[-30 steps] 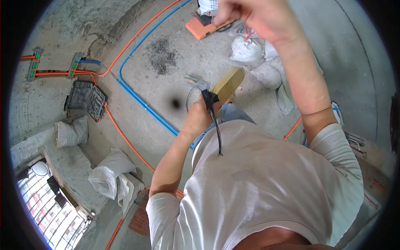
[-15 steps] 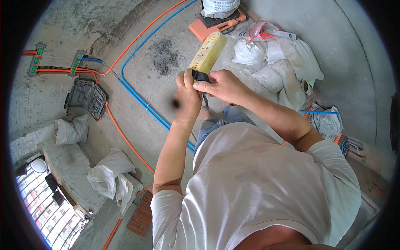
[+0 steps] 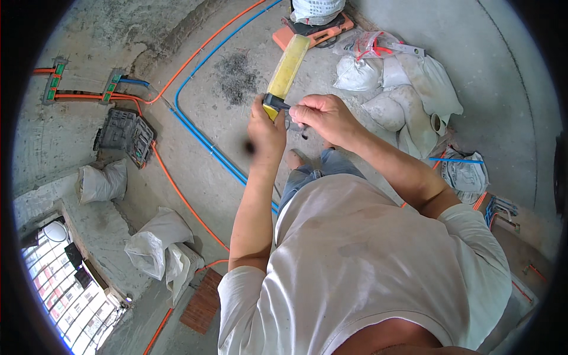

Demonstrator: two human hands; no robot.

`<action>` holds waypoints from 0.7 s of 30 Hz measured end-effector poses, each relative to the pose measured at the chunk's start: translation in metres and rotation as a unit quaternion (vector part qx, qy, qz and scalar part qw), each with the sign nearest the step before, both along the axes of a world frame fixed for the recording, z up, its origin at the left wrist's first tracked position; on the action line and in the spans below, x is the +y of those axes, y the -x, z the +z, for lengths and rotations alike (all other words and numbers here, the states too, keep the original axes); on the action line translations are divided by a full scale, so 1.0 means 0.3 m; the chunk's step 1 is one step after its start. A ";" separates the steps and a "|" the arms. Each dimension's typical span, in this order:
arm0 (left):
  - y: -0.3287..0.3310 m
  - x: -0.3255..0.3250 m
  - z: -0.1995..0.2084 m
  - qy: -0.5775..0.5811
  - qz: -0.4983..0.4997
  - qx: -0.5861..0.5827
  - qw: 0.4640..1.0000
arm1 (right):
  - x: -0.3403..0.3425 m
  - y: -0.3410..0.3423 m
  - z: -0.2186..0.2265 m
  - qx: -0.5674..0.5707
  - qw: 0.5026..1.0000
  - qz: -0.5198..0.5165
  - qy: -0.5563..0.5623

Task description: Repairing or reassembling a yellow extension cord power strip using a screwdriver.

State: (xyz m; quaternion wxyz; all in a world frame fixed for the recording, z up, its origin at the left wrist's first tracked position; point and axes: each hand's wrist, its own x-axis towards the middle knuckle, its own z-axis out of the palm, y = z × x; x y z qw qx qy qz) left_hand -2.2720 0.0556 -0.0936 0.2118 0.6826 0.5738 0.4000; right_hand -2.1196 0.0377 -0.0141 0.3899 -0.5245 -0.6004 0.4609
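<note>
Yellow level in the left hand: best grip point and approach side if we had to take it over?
Probably the bare yellow body of the level, above the left hand. That hand wraps the black lower end and the right hand works beside it, so only the upper stretch is free. It is long and flat-sided: close fingers across the narrow faces, coming from the left, away from the right hand.

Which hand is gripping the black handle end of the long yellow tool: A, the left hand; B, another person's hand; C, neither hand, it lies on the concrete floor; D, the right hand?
A: the left hand is wrapped around the black end of the long yellow tool, while the right hand pinches something small and dark just beside it.
</note>
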 end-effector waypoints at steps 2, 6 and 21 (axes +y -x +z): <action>0.009 0.016 -0.063 0.036 0.008 -0.014 0.999 | -0.011 -0.001 0.057 0.019 0.979 0.005 0.201; 0.064 0.045 -0.093 0.248 0.033 -0.266 0.931 | -0.048 -0.032 -0.016 0.020 0.980 -0.018 0.197; 0.158 0.015 0.043 0.396 -0.114 -0.727 0.550 | -0.079 -0.316 -0.194 0.054 0.960 -0.062 0.268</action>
